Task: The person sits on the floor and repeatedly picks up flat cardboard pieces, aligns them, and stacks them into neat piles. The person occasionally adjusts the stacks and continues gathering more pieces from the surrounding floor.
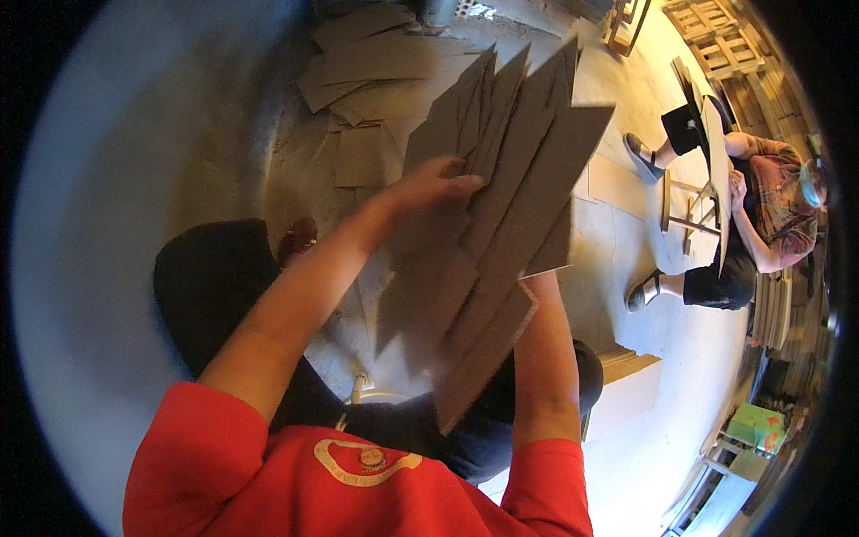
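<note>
Holding cardboard sheets [528,170], left hand [438,182] above concrete floor [689,358], pallets [711,40] beyond; right hand hidden, grip unclear

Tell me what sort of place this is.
Probably a cardboard workshop: cut cardboard sheets being handled, more cardboard piled on the floor, and slatted wooden pallets in the background.

The right hand is hidden behind the cardboard sheets [523,210] (blurred at lower left); the bottom edge cuts the red shirt [295,483].
</note>
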